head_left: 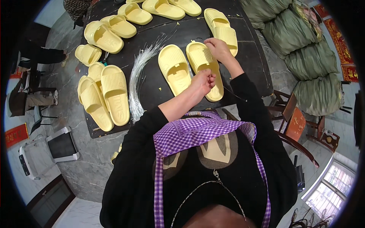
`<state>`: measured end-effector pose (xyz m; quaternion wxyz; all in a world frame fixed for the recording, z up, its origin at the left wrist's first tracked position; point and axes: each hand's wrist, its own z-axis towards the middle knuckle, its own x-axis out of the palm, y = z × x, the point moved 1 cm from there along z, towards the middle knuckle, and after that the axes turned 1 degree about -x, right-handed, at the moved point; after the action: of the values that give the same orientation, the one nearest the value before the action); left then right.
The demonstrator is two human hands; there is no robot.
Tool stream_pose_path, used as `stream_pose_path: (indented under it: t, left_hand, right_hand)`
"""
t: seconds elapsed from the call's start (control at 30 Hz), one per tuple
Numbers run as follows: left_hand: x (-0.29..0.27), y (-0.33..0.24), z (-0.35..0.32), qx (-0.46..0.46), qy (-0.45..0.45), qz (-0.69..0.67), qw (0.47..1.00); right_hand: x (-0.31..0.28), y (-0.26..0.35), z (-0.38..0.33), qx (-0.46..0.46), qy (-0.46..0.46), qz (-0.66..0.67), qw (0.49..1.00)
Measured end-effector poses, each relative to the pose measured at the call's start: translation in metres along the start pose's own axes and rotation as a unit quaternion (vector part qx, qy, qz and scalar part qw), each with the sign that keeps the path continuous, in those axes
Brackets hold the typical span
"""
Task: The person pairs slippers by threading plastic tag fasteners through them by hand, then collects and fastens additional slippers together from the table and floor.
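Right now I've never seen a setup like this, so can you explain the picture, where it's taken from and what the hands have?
There's no machine at work: these are a person's bare hands, seen from a wide fisheye camera on that person's head. It looks down, and straight edges bend near the rim. On the black tabletop lie many pale yellow ribbed slide slippers and a bundle of thin, shiny, whitish strands. The left hand is over one slipper, just behind its strap; the right hand is at that slipper's far right edge. Whether they pinch something small, I can't tell.
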<state>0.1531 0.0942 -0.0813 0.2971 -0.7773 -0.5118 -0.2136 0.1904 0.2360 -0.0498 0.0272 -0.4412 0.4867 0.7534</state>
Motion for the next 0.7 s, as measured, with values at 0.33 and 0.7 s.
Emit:
stream_pose_path:
  t: [0.33, 0.7]
  left_hand:
    - [-0.002, 0.004, 0.014, 0.039, 0.033, -0.016, 0.999]
    - [0.005, 0.001, 0.005, 0.037, 0.041, -0.009, 0.998]
  right_hand:
    - [0.018, 0.028, 0.022, 0.025, 0.146, -0.261, 0.954]
    - [0.037, 0.009, 0.031, 0.133, 0.154, -0.105, 0.973]
